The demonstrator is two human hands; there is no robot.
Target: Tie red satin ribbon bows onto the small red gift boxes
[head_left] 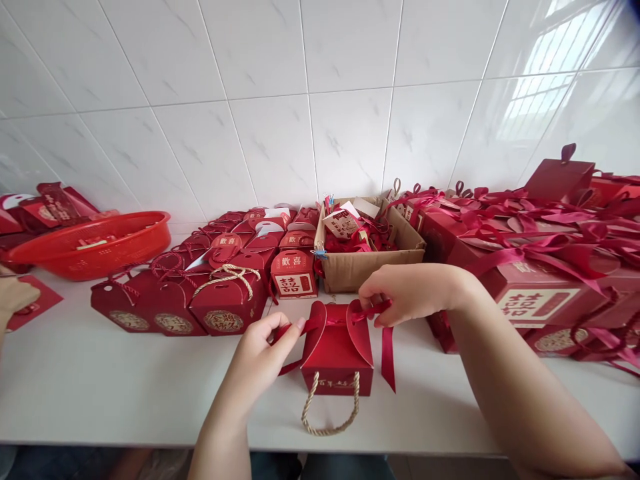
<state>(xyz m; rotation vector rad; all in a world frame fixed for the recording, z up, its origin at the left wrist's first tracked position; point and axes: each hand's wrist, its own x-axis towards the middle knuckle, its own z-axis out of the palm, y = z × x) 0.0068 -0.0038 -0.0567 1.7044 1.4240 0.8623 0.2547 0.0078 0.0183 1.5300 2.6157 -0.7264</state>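
In front of me on the white table stands a small red gift box with its curved flaps folded together on top. A beige rope handle hangs from its near side onto the table. A red ribbon runs across the top, with a crossing at the middle of the flaps. On the left of the box, my left hand pinches one end of the ribbon between thumb and fingers. My right hand is closed on the other end, and a loose tail dangles below it.
An open cardboard box with ribbons and tags sits behind. Rows of red boxes stand to its left, and ribboned boxes are piled at right. A red plastic basin and another person's hand are at far left.
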